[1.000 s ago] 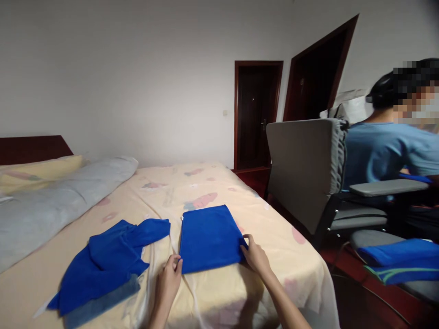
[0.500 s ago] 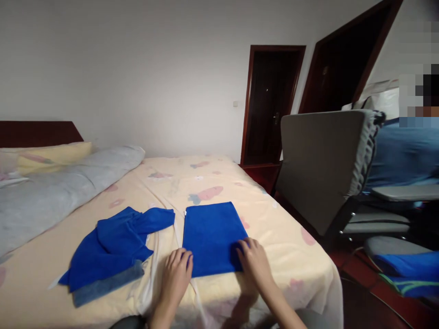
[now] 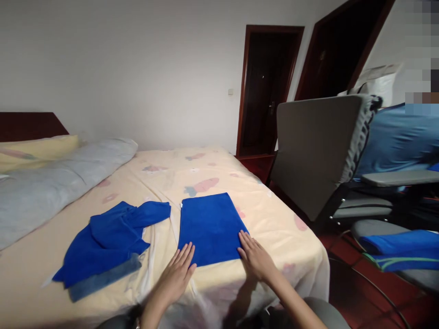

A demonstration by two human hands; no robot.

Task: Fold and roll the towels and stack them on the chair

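Observation:
A neatly folded blue towel [image 3: 210, 226] lies flat near the foot edge of the bed [image 3: 274, 228]. My left hand [image 3: 178, 273] rests flat at the towel's near left corner, fingers stretched out and touching the cloth. At the near right corner my right hand [image 3: 254, 257] lies the same way, fingers spread, holding nothing. To the left, a crumpled pile of blue towels [image 3: 106, 242] sits on the sheet.
A grey rolled quilt [image 3: 51, 187] and a yellow pillow [image 3: 37, 151] lie at the bed's left. To the right a grey chair [image 3: 315, 151] stands with a person in a blue shirt [image 3: 398, 137] seated. More blue towels [image 3: 398, 249] rest on a stool. Two dark doors [image 3: 267, 87] stand behind.
Both hands let go of the towel's near corners and flattened onto its near edge. The camera shifted slightly to the left and down.

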